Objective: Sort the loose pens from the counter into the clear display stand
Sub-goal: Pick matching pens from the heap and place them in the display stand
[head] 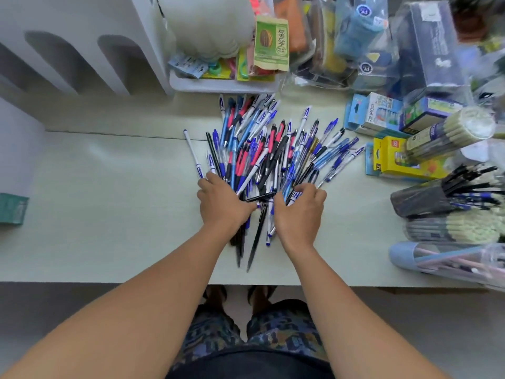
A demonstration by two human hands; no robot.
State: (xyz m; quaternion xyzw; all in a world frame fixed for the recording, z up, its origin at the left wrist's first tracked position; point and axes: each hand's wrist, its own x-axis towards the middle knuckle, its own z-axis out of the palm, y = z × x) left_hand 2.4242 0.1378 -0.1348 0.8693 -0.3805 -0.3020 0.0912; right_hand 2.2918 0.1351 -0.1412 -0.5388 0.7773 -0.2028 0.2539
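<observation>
Blue, pink and black pens point(270, 149) fan beyond both hands; left hand point(222, 202) and right hand point(299, 207) curl into the pile's near edge, gripping pens.

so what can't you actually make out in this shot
Head view only:
- Left hand and right hand: fingertips buried in the pen pile, so their grip is unclear.
- Pens under the palms: hidden.
- Clear display stand: not identifiable here.
- Pencil case: cut off by the right edge.
- Top-right packages: blurred.

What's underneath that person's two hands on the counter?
The near end of the pen pile. Dark pens poke out below the left hand; blue-and-white ones show beside the right hand. Whatever lies directly beneath the palms is hidden.
</observation>
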